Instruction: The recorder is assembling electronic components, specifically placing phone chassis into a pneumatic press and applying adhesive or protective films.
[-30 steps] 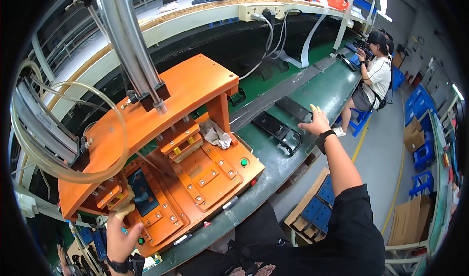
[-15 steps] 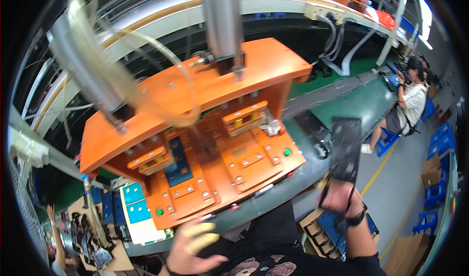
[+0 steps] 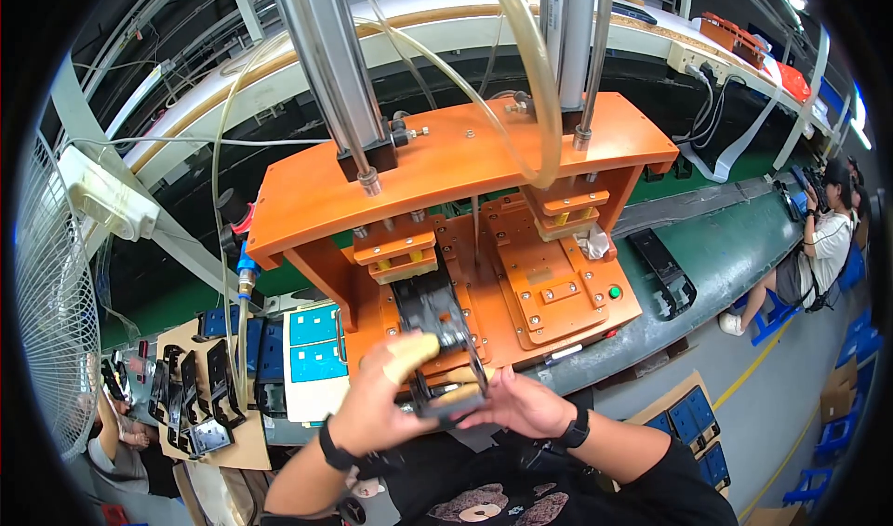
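Both hands are on a black plastic frame (image 3: 430,310), whose far end lies over the left station of an orange press (image 3: 470,159). My left hand (image 3: 379,398), with yellow covers on some fingers, grips its near left side. The fingers of my right hand (image 3: 523,405) close on the near right corner; a yellowish finger cover shows inside the frame. The frame looks tilted, with its near end raised toward me, and is slightly blurred. It hides the bed of the left station. A small pressing block (image 3: 402,258) hangs above the frame's far end.
Another black frame (image 3: 662,270) lies on the green bench right of the press. Blue plates (image 3: 314,326) sit on its left, beside cardboard with several black parts (image 3: 191,386). A fan (image 3: 56,293) stands far left. A seated person (image 3: 819,238) is at far right.
My right hand has brought the black frame from the right over to the left station. My left hand, open before, now grips it too. The view has shifted, and the blue plate there is covered.
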`<move>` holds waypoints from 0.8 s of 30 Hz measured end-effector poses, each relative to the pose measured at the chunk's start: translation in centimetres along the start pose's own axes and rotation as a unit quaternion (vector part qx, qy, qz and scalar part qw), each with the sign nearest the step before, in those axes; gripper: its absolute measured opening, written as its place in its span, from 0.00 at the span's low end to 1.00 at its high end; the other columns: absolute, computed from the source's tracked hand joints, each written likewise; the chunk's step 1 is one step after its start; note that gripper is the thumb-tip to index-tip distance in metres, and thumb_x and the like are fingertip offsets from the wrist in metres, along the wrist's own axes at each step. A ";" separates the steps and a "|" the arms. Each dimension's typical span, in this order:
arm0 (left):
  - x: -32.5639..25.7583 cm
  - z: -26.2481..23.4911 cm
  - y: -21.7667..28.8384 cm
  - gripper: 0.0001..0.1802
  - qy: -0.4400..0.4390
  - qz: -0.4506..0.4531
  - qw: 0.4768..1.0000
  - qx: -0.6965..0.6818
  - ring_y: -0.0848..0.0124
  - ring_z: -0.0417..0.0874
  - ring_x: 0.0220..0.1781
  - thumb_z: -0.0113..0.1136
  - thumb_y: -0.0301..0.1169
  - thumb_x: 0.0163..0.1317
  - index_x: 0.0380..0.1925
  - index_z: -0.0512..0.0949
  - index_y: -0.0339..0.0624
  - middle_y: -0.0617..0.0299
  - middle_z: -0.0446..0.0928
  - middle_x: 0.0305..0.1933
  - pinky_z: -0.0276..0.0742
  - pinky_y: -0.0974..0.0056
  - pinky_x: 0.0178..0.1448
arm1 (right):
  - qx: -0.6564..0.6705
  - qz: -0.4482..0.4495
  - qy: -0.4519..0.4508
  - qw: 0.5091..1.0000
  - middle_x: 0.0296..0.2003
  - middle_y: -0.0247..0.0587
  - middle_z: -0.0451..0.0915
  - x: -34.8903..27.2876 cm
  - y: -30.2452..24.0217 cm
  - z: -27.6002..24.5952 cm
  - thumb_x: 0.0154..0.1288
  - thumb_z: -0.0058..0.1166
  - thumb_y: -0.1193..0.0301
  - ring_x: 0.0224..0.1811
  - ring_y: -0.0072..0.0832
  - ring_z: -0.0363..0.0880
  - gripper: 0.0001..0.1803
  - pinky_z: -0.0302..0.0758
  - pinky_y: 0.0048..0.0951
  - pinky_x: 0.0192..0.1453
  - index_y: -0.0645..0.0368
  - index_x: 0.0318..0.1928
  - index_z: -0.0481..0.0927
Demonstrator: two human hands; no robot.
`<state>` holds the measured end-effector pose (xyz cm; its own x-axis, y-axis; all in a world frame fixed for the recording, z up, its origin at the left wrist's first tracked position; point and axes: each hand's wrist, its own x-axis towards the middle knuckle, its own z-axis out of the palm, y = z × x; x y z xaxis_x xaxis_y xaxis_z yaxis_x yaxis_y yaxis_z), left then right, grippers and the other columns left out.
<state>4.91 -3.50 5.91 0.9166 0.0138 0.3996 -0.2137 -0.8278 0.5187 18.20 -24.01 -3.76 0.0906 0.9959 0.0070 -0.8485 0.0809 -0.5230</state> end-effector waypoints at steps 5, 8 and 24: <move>3.8 -2.3 -3.0 0.41 -0.064 -0.024 0.996 0.052 0.51 0.74 0.62 0.74 0.30 0.39 0.60 0.73 0.42 0.49 0.75 0.59 0.67 0.54 0.67 | -0.285 -0.009 0.057 0.957 0.54 0.41 0.80 -3.1 -1.8 -0.7 0.76 0.47 0.71 0.57 0.24 0.77 0.19 0.73 0.29 0.62 0.63 0.63 0.71; 5.1 -3.3 -2.4 0.40 -0.123 -0.005 0.988 0.090 0.50 0.74 0.60 0.74 0.33 0.41 0.59 0.73 0.42 0.49 0.75 0.59 0.68 0.54 0.65 | -0.288 -0.023 0.087 0.953 0.54 0.40 0.80 -5.6 -0.7 -2.5 0.75 0.49 0.74 0.57 0.25 0.77 0.19 0.74 0.29 0.62 0.63 0.63 0.71; -7.4 -0.8 -4.9 0.28 0.045 -0.079 0.985 0.143 0.48 0.74 0.63 0.70 0.36 0.51 0.53 0.78 0.38 0.49 0.77 0.55 0.64 0.49 0.69 | -0.503 -0.013 0.088 0.860 0.45 0.36 0.83 -3.9 3.0 -0.9 0.68 0.58 0.76 0.45 0.21 0.80 0.15 0.75 0.25 0.52 0.62 0.53 0.78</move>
<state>-1.07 0.93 1.05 0.8940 0.1936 0.4041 0.0446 -0.9358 0.3498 15.78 -27.66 -6.08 0.2556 0.9653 -0.0537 0.0276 -0.0628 -0.9976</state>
